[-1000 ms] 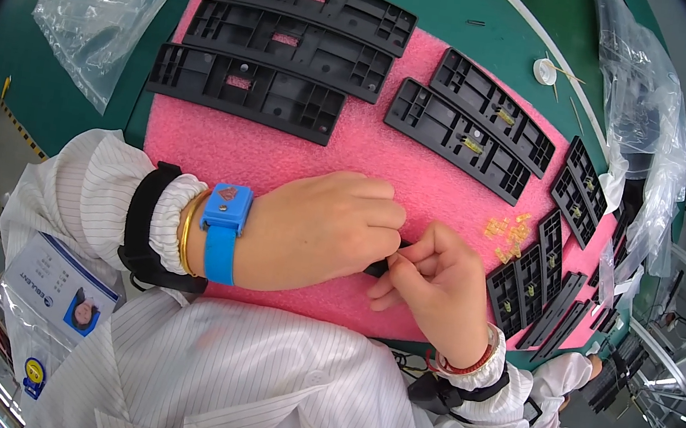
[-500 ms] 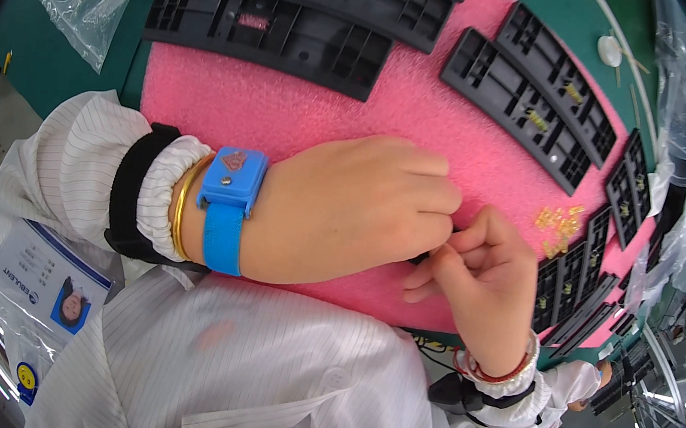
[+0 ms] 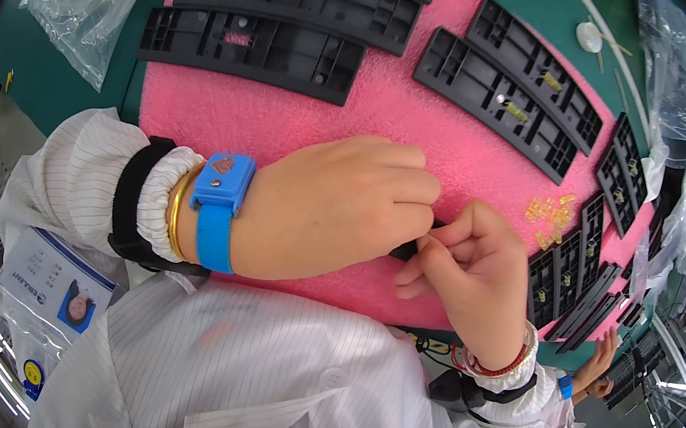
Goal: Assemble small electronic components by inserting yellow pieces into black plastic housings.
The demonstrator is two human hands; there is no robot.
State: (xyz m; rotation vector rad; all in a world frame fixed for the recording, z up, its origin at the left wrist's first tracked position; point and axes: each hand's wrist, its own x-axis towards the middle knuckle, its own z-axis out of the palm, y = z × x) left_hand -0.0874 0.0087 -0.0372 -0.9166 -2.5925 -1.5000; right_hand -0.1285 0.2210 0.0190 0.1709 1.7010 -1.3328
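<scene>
1. Fingers of both hands meet over a small black part (image 3: 404, 248), pinching it between them; little of it shows.
2. Her left hand (image 3: 335, 209) curls closed on it from one side, the right hand (image 3: 474, 274) from the other.
3. Under the fingers lies a pink foam mat (image 3: 225, 125) on the green counter (image 3: 57, 81).
4. Beyond the fingertips sit long black plastic frames (image 3: 252, 50); small brass pieces (image 3: 549, 213) lie just past the right fingers.
</scene>
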